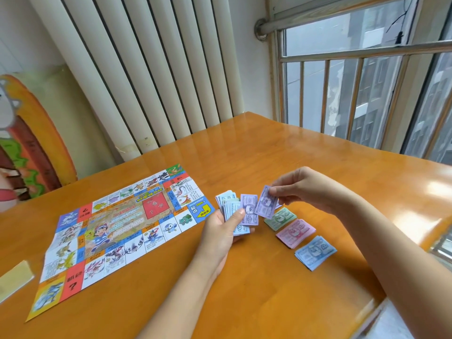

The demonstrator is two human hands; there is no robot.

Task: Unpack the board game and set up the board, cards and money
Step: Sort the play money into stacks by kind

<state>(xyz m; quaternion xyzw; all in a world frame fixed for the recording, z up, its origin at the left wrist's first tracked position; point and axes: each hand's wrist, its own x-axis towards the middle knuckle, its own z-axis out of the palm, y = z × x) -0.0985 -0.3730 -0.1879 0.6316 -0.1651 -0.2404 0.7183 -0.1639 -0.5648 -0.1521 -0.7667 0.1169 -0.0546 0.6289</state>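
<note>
The paper game board [115,231] lies unfolded and flat on the left half of the wooden table [269,289]. My left hand [220,228] grips a fanned stack of play money [232,206], purple and pale blue notes, just right of the board. My right hand [300,187] pinches a single purple note [265,204] above the table, next to that stack. Three sorted piles lie in a row under my right hand: green notes [278,218], pink notes [296,232] and blue notes [315,252]. Part of a purple pile peeks out behind the held note.
A pale flat strip [14,280], perhaps a box part, lies at the table's left edge. A radiator [146,69] stands behind the table, a barred window [367,81] at the right. A colourful cartoon panel [29,143] leans at the far left.
</note>
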